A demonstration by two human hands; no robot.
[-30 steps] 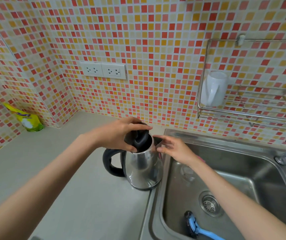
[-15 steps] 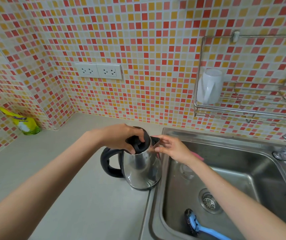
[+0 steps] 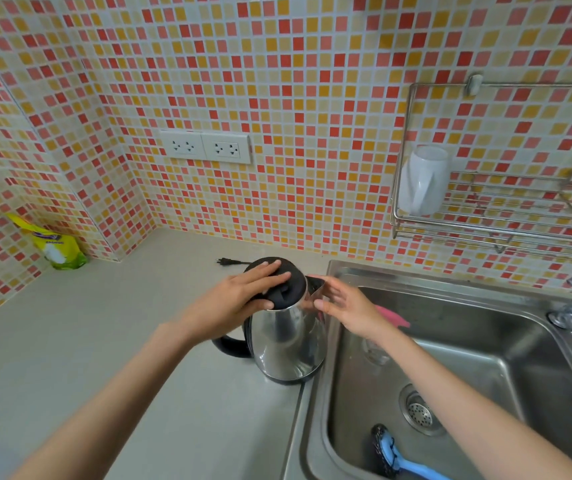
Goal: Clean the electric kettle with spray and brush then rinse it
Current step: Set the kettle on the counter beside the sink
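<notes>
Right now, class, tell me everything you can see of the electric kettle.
The kettle is a shiny, mirror-like steel jug with a black lid, a black looped handle on the side away from the sink, and a dark base ring. It stands upright on the grey counter, right beside the sink rim. The left hand lies flat-fingered on the lid; the right hand touches the body near the spout. Whether the lid is fully shut is unclear.

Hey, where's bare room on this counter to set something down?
The widest bare patch is the counter between the yellow pouch and the kettle, running toward you. It's crowded elsewhere: the plug lies behind the kettle, and the sink holds the brush near its drain.
</notes>
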